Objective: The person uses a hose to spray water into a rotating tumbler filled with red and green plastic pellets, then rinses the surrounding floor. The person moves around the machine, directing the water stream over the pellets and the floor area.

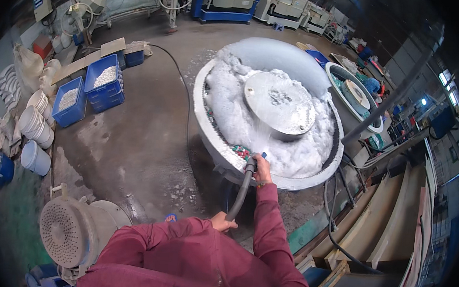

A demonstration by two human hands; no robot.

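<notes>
The right hand point(262, 170) is closed around the end of a dark hose point(241, 190), arm stretched forward in a red sleeve point(269, 222), and water sprays from the hose tip into a big round tub point(209, 123). The left hand point(222, 222) grips the same hose lower down, close to the body, fingers wrapped around it. The hose runs in a gentle curve between the two hands, just over the tub's near rim. The tub is piled with white foam point(229, 108) around a grey metal dome point(279, 103) at its centre; small coloured pieces point(241, 152) show through the foam near the spray. A black cable point(183, 86) trails across the wet concrete floor point(137, 147) to the tub's left side. Well to the left stand blue crates point(104, 85) holding pale granules, and stacks of white buckets point(36, 123). At lower left sits a round perforated metal drum point(66, 230). A second, smaller tub point(354, 94) stands beyond on the right.
</notes>
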